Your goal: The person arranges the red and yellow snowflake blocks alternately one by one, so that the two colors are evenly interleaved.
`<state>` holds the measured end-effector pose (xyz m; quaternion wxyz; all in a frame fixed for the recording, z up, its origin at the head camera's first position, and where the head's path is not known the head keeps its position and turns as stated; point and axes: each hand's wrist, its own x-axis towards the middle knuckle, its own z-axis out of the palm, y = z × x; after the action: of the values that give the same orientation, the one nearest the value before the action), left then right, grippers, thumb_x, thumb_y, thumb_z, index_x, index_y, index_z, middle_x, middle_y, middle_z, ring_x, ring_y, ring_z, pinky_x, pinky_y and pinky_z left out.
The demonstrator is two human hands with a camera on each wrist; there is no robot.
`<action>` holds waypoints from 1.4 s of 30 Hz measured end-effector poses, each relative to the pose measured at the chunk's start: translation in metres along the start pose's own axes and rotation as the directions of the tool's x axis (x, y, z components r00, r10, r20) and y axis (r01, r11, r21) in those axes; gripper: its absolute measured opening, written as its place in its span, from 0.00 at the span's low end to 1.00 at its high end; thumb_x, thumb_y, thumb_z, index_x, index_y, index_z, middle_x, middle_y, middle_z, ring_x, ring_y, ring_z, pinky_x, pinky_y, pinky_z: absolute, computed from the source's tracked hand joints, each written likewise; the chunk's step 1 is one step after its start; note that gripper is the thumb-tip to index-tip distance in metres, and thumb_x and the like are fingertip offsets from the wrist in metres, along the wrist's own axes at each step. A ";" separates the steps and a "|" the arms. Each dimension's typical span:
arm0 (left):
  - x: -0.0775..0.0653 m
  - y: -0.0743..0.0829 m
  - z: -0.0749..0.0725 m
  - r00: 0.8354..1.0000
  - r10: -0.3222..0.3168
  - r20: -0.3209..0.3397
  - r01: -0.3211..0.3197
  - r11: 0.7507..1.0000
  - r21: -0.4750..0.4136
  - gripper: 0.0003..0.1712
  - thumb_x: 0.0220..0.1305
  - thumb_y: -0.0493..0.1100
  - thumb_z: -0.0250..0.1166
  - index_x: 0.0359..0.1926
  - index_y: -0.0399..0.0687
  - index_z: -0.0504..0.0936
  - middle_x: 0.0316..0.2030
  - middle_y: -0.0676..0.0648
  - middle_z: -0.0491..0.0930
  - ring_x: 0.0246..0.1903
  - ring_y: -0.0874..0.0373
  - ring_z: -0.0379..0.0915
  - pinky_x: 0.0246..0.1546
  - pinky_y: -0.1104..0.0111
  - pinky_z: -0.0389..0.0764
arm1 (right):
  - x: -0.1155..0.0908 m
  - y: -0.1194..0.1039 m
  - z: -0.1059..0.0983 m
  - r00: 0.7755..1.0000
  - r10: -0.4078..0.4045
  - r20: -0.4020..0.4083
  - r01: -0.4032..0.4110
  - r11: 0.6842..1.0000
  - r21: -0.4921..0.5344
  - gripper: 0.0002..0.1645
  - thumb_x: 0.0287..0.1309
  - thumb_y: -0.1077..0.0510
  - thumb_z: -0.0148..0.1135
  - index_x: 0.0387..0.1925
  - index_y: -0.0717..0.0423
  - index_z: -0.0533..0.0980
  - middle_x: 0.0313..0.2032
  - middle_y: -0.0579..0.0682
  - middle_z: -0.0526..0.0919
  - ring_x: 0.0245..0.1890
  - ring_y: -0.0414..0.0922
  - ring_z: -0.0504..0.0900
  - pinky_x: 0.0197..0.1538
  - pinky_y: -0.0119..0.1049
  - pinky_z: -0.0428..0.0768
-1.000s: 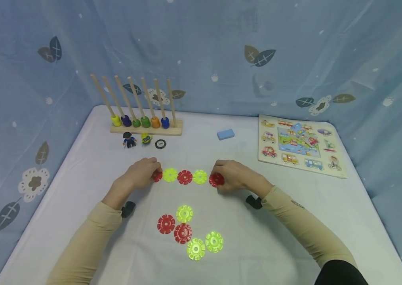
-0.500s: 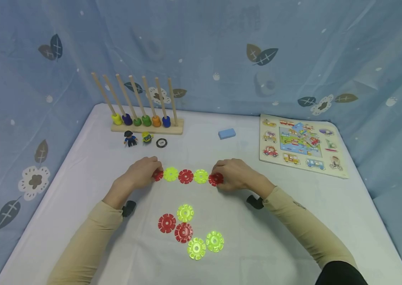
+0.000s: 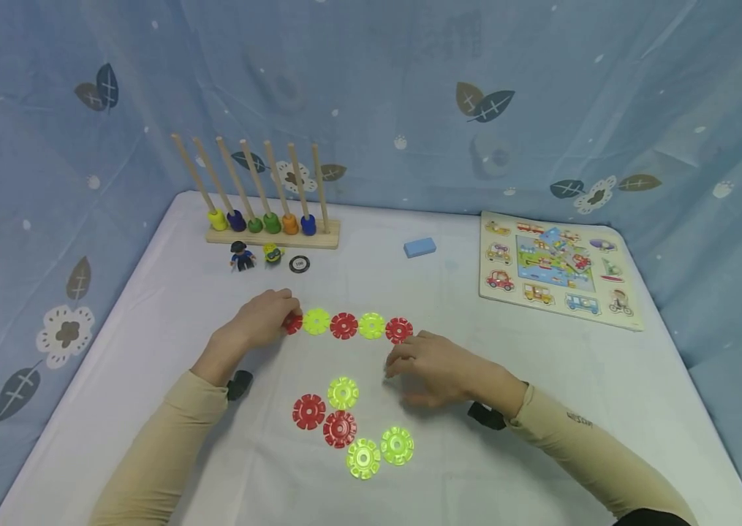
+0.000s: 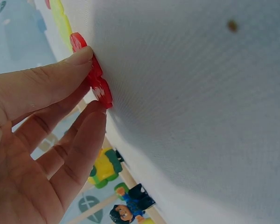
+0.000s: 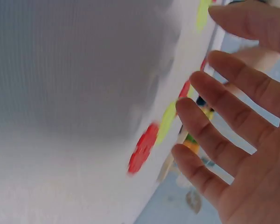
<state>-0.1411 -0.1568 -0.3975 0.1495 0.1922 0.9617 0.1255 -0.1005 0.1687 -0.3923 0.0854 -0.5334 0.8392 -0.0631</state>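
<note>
Across the table runs a row of flower-shaped plastic discs, red and yellow-green by turns, with a yellow-green disc point(image 3: 316, 321) second from the left. My left hand point(image 3: 260, 319) pinches the red disc point(image 4: 101, 88) at the row's left end between thumb and fingers, and partly hides it in the head view. The red disc point(image 3: 399, 330) at the right end lies free. Just below and to the right of it, my right hand point(image 3: 439, 369) hovers with fingers spread and holds nothing; in the right wrist view its fingers point(image 5: 214, 130) are apart.
Nearer the person lie loose discs, red point(image 3: 308, 412) and yellow-green point(image 3: 397, 446). Behind stand a wooden peg rack point(image 3: 272, 237), a toy figure point(image 3: 242, 256), a small yellow toy point(image 3: 273, 253), a black chip point(image 3: 300, 264), a blue block point(image 3: 419, 248) and a picture puzzle point(image 3: 558, 272).
My right hand has let go of the red disc at the right end and moved down and to the right, its fingers spreading. The left hand keeps its pinch in place.
</note>
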 end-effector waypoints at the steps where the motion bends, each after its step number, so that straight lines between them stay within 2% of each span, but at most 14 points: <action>1: 0.000 0.000 0.000 1.000 0.001 0.001 -0.001 1.000 0.000 0.17 0.53 0.29 0.67 0.46 0.43 0.82 0.40 0.47 0.79 0.44 0.50 0.75 0.50 0.55 0.78 | -0.002 -0.005 0.001 1.000 -0.019 0.006 0.019 1.000 0.002 0.21 0.50 0.43 0.69 0.47 0.43 0.81 0.48 0.41 0.82 0.49 0.40 0.79 0.56 0.40 0.78; 7: -0.002 0.003 -0.002 1.000 -0.008 0.011 0.008 1.000 -0.004 0.17 0.53 0.29 0.67 0.46 0.43 0.83 0.41 0.47 0.79 0.44 0.50 0.74 0.50 0.55 0.78 | -0.010 -0.035 0.010 0.990 -0.101 0.097 0.098 0.995 0.030 0.26 0.46 0.38 0.71 0.49 0.38 0.79 0.47 0.37 0.79 0.45 0.36 0.79 0.51 0.32 0.77; 11: -0.002 0.003 -0.004 1.000 -0.002 0.009 0.003 1.000 -0.005 0.17 0.53 0.29 0.68 0.46 0.43 0.82 0.40 0.46 0.79 0.43 0.50 0.74 0.50 0.55 0.78 | -0.012 -0.049 0.017 0.978 -0.131 0.163 0.133 0.991 -0.006 0.29 0.43 0.37 0.71 0.50 0.34 0.77 0.47 0.37 0.77 0.43 0.34 0.77 0.49 0.31 0.76; 21: -0.001 0.003 -0.002 1.000 0.002 0.005 -0.002 1.000 -0.002 0.16 0.53 0.29 0.67 0.45 0.43 0.83 0.39 0.47 0.79 0.42 0.50 0.74 0.49 0.55 0.78 | -0.013 -0.059 0.021 0.972 -0.166 0.167 0.182 0.980 -0.083 0.30 0.41 0.39 0.73 0.49 0.38 0.77 0.46 0.38 0.76 0.34 0.32 0.73 0.40 0.24 0.73; 35: 0.000 0.002 0.000 1.000 -0.017 0.013 0.017 1.000 0.004 0.18 0.53 0.29 0.67 0.45 0.44 0.82 0.41 0.47 0.79 0.44 0.50 0.74 0.51 0.54 0.77 | -0.012 -0.065 0.027 0.975 -0.137 0.175 0.158 0.981 -0.113 0.31 0.39 0.41 0.72 0.47 0.41 0.72 0.44 0.39 0.74 0.32 0.34 0.68 0.38 0.23 0.73; 42: -0.001 0.004 -0.003 1.000 -0.018 0.015 0.018 1.000 -0.004 0.17 0.54 0.29 0.66 0.46 0.44 0.82 0.41 0.47 0.79 0.45 0.49 0.74 0.52 0.55 0.77 | -0.016 -0.056 0.019 0.974 -0.040 0.222 0.055 0.997 -0.060 0.30 0.44 0.44 0.72 0.51 0.37 0.72 0.49 0.39 0.75 0.40 0.36 0.72 0.45 0.28 0.76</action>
<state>-0.1402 -0.1540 -0.3934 0.1581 0.1844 0.9620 0.1247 -0.0404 0.1593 -0.3982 0.1588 -0.5594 0.8132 0.0222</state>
